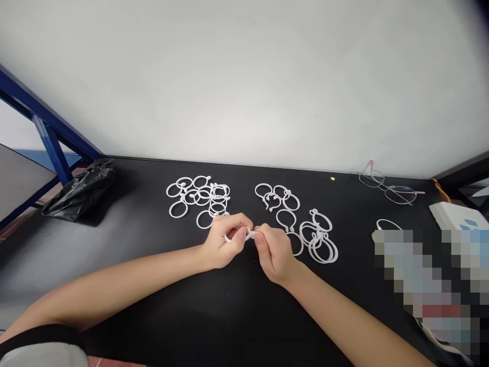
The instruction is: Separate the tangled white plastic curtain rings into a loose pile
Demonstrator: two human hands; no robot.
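Observation:
My left hand (228, 239) is closed round a white plastic ring (249, 234), likely a curtain ring, in front of me. Thumb and fingers of my right hand (273, 250) pinch the white piece at its right side. The hands nearly meet, so most of the held ring is hidden, and I cannot tell whether a second piece is in the grip. Beyond my left hand lies a loose pile of white rings (178, 209), several overlapping. Behind and to the right of my right hand are more white rings (286, 219), some with small eyelets, including an overlapping cluster (323, 250).
A crumpled black plastic bag (82, 191) rests at the left of the black table (153, 306). Eyeglasses (400, 193) lie at the back right, near a white box (456, 216). A pale wall (244, 92) rises behind the table; a blue metal frame (53, 145) stands at left.

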